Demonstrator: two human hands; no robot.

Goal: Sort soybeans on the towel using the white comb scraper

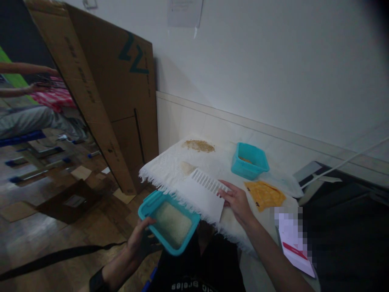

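My left hand (138,239) grips the near left rim of a teal plastic box (190,231), held low in front of the table edge. White grains that look like rice (173,222) cover its bottom. In my right hand (238,200) is a flat white sheet with a row of slots (200,198), pinched at its right corner and lying at the table's front edge. Just past its far left end sits a small pale heap of grains (187,167). Farther back is a scattered pile of tan grains (199,145) on the fringed white cloth (164,168).
A second teal box (251,162) with tan grains stands at the back right, by a folded yellow cloth (264,194). A tall cardboard box (118,101) blocks the left side. Beyond it show another person's arms (27,69). A phone-like device (294,243) lies at right.
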